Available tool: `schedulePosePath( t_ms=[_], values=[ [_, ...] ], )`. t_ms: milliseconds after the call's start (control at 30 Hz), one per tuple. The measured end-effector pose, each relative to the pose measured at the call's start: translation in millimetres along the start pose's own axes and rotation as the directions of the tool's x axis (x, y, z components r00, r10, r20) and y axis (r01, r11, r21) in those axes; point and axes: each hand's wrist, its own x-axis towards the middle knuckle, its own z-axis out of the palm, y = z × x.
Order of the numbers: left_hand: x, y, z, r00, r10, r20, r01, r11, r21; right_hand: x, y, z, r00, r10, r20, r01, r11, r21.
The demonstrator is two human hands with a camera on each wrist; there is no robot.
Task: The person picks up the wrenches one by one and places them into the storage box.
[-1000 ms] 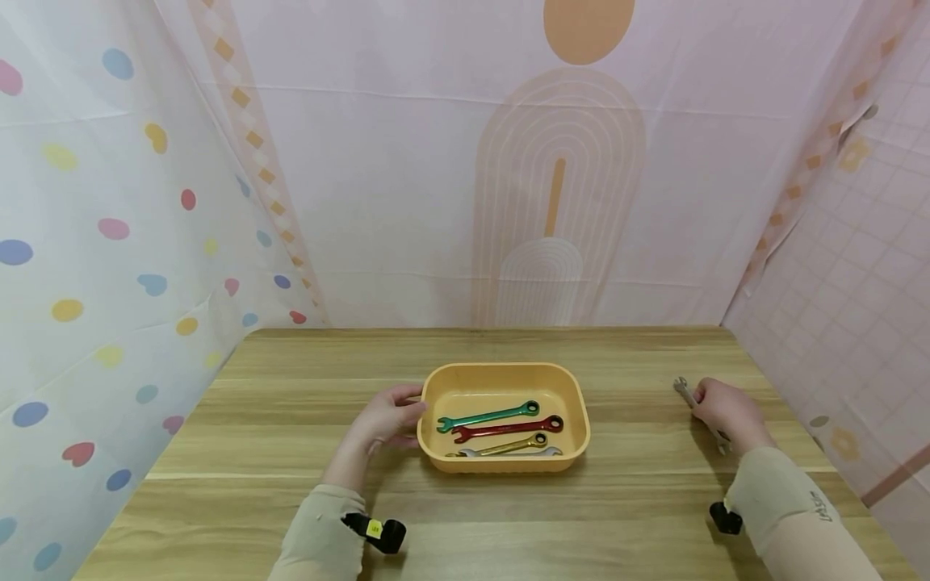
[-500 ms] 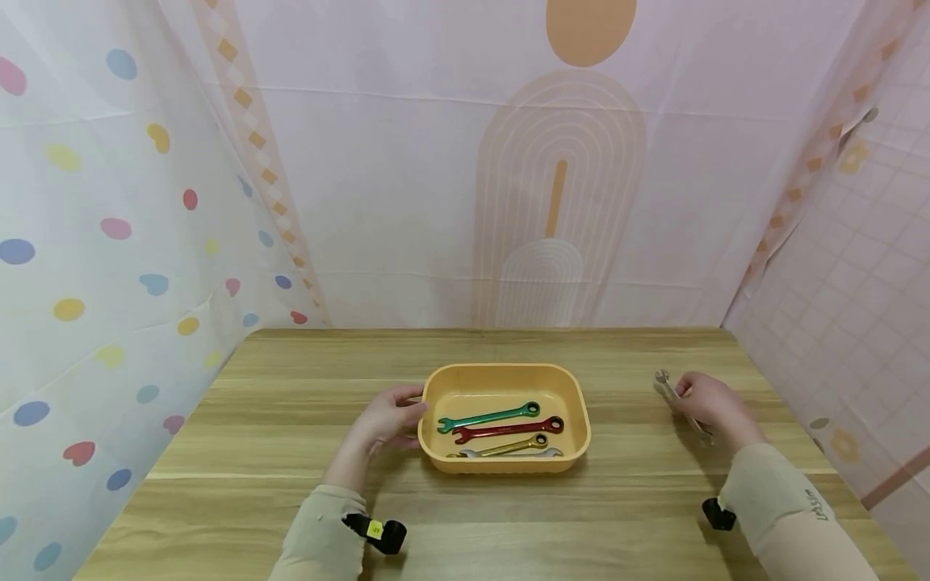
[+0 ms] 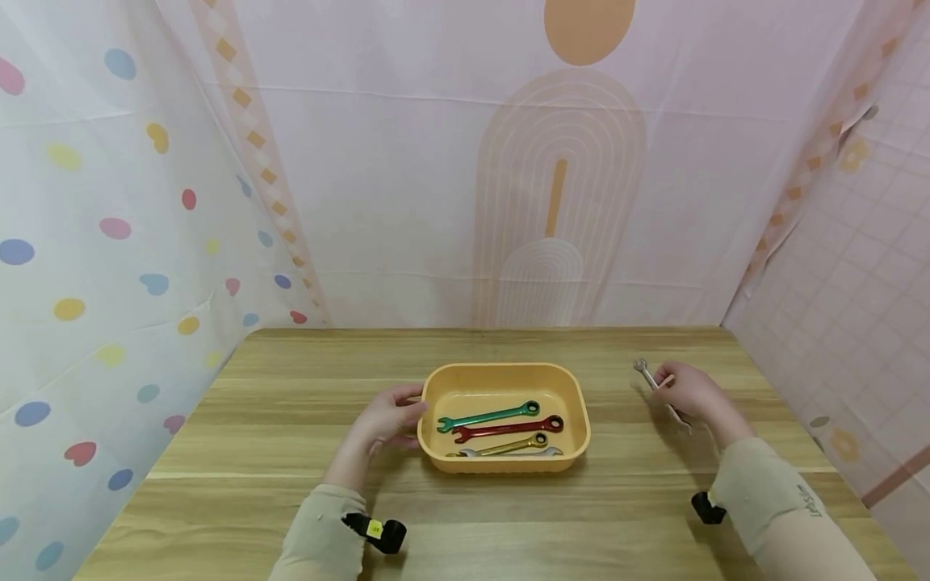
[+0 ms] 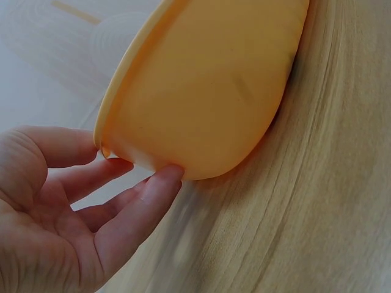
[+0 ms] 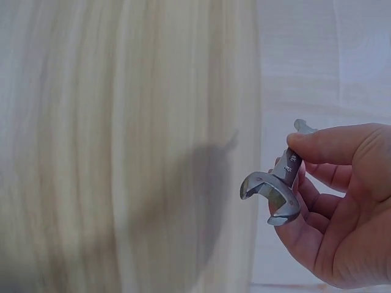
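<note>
In the head view, a yellow plastic basin [image 3: 501,466] stands on the table. Inside lie a green wrench [image 3: 487,417], a red wrench [image 3: 508,428], a gold wrench [image 3: 504,446] and a silver wrench [image 3: 555,452] partly hidden by the front rim. My left hand [image 3: 388,415] holds the basin's left end, thumb at the rim and fingertips [image 4: 174,174] against the outer wall. To the basin's right, my right hand [image 3: 690,391] pinches another silver wrench [image 5: 287,168] by its shaft between thumb and fingers. Its open-end head points toward the right wrist camera; a shadow falls on the table.
The wood-grain table [image 3: 508,532] reaches back to a patterned cloth backdrop [image 3: 407,210]. Cloth with coloured dots [image 3: 116,282] hangs on the left, and a gridded cloth [image 3: 865,323] on the right.
My right hand has carried the silver wrench leftward and slightly back, closer to the basin. My left hand and the basin have stayed where they were.
</note>
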Motion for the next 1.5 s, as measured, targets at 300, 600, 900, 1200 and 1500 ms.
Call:
schedulePosePath(
  t_ms=[300, 600, 900, 1200, 1500],
  values=[
    [2.1, 0.8, -0.1, 1.000, 0.004, 0.002, -0.004, 1.000, -0.001, 3.5, -18.7, 3.9, 0.997, -0.081, -0.011, 0.081, 0.997, 0.001],
    [1.4, 1.3, 0.9, 1.000, 0.005, 0.002, -0.005, 1.000, 0.000, 6.9, -40.9, 8.7, 0.993, -0.116, 0.000, 0.116, 0.993, 0.030],
    [1.8, 1.4, 0.8, 1.000, 0.002, 0.007, -0.002, 1.000, -0.007, 15.2, -67.5, 11.6, 0.979, -0.204, 0.010, 0.203, 0.978, 0.036],
    [1.1, 1.0, 1.5, 1.000, 0.002, 0.000, -0.002, 1.000, -0.005, 24.7, -96.7, 17.7, 0.960, -0.278, 0.024, 0.278, 0.961, 0.001],
    [1.3, 0.3, 1.1, 1.000, 0.006, 0.002, -0.006, 1.000, -0.004, 31.7, -129.1, 25.8, 0.935, -0.347, 0.064, 0.351, 0.935, -0.054]
  ],
)
